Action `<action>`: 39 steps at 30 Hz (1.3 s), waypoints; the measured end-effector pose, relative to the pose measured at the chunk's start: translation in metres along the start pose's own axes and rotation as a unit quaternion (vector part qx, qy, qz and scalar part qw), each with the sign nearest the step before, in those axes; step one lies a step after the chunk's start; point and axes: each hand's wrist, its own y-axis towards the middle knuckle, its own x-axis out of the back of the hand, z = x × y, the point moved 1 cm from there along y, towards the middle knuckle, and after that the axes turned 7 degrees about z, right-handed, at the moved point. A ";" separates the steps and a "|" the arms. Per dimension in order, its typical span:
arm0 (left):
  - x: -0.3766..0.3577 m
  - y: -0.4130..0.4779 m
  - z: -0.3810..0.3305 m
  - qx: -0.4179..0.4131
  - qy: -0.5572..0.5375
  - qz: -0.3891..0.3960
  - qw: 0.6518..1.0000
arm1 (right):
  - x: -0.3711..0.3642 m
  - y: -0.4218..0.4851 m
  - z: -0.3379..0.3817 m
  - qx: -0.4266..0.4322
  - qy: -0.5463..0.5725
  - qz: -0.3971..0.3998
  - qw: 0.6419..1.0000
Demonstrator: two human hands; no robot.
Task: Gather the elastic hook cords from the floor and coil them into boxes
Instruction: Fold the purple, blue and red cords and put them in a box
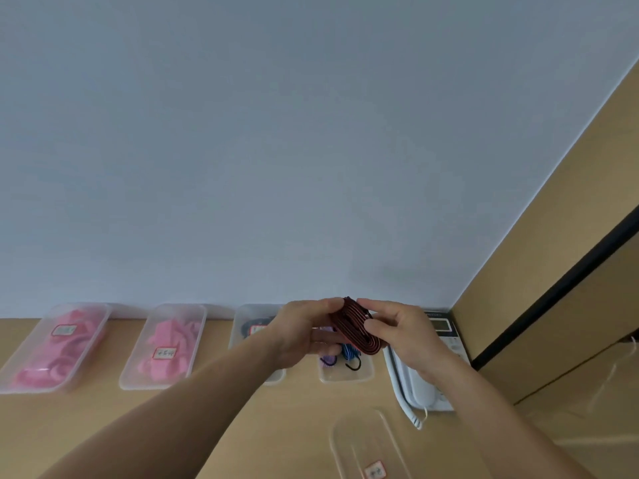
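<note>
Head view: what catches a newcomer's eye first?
A coiled red-and-black cord, held up at centre between the left hand and right hand, fingers curled round it. Left along the wall sit the far-left box and second box, both clear, full of pink items.

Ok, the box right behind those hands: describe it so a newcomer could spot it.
On the table, a row of clear boxes lines the wall. Take the rightmost, beside the white telephone, behind the left hand and right hand gripping the red cord. That box alone holds purple and blue cords with a black hook.
</note>
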 end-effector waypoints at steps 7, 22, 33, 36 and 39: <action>-0.004 0.033 0.026 -0.020 -0.011 -0.124 0.992 | 0.025 0.045 -0.044 -0.023 0.016 0.088 0.996; 0.008 0.052 0.096 0.087 0.448 -0.334 0.825 | 0.006 0.099 -0.089 0.056 -0.407 0.320 0.854; 0.013 0.057 0.108 0.108 0.465 -0.282 0.832 | -0.016 0.105 -0.092 0.096 -0.514 0.343 0.780; 0.016 0.057 0.107 0.096 0.459 -0.283 0.837 | -0.013 0.103 -0.099 0.100 -0.509 0.329 0.789; 0.015 0.060 0.105 0.092 0.457 -0.281 0.839 | -0.017 0.099 -0.109 0.111 -0.529 0.312 0.781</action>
